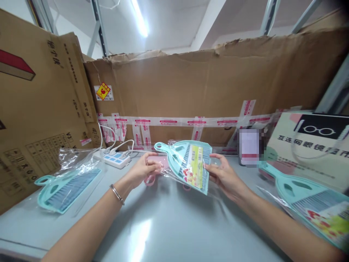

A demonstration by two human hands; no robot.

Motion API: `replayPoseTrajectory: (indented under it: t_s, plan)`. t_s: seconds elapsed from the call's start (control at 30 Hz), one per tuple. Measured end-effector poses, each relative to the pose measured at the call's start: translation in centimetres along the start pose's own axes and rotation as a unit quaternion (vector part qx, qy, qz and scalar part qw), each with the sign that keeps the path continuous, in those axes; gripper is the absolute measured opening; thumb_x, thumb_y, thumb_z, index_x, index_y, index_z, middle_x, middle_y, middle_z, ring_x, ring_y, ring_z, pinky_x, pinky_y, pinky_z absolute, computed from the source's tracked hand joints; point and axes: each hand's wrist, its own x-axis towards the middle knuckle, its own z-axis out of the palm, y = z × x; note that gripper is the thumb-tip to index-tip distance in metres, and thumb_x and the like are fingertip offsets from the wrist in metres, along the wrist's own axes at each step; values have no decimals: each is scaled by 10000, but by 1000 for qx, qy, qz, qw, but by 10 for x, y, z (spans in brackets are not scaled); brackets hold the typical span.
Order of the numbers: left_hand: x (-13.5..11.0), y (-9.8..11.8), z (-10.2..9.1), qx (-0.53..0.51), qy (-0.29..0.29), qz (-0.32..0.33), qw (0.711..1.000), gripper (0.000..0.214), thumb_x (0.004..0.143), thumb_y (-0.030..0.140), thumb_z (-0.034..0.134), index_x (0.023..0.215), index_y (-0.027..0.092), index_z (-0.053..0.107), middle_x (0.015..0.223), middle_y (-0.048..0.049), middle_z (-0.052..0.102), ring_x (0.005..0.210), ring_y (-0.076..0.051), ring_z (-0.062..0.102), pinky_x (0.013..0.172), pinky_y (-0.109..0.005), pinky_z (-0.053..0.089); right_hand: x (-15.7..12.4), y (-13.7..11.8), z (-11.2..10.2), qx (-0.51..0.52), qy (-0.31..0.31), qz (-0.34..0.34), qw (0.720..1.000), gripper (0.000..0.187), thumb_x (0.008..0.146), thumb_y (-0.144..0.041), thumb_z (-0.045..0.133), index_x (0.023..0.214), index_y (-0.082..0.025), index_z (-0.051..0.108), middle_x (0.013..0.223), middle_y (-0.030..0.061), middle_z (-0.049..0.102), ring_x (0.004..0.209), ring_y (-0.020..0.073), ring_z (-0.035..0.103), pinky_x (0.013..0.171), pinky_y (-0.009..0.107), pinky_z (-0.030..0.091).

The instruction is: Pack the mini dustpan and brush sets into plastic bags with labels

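Observation:
Above the table's middle I hold a mint-green dustpan and brush set (177, 156) in a clear plastic bag, with a yellow-green label printed with red flowers. It is tilted, its looped handle pointing to the upper left. My left hand (147, 168) is closed in a pinch on the bag below the handle. My right hand (222, 174) grips the wide edge of the dustpan at its right side. Partly hidden behind the set is a pink object (149, 179) with rounded loops; I cannot tell its kind.
A similar set (73, 191) in clear plastic lies at the left, another (300, 189) at the right. A power strip (116, 158) with plugged-in white cables stands behind. Large cardboard boxes (169, 87) wall the back and left. A paper bag (289, 142) and a blurred-out upright object (250, 147) stand right.

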Motion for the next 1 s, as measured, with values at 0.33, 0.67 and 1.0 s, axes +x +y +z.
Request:
replayPoseTrajectory:
  t_s: [0.33,0.67,1.0]
  plan:
    - [1,-22,35,-13,18,32,999,571,610,346,760,1020,176,401,675,-7,625,641,-119,604,593,-240,482,-6,18,9,2,33,-62,998,583,518,-425,760,896,-265,345,688,-59,595,610,155,621,527,276,496]
    - [-2,-18,32,64,-61,4,996,302,708,407,619,620,132,530,692,-41,604,576,-84,535,392,-150,359,-7,21,10,-33,9,-84,996,483,583,-472,716,843,-261,367,703,-56,548,615,141,593,502,253,460]
    - [-1,-7,30,-34,-17,29,999,250,676,279,587,500,135,482,603,-28,577,474,-62,471,366,-156,322,-14,12,13,12,-8,-95,995,471,578,-435,739,811,-256,371,673,-58,527,651,153,583,550,292,502]
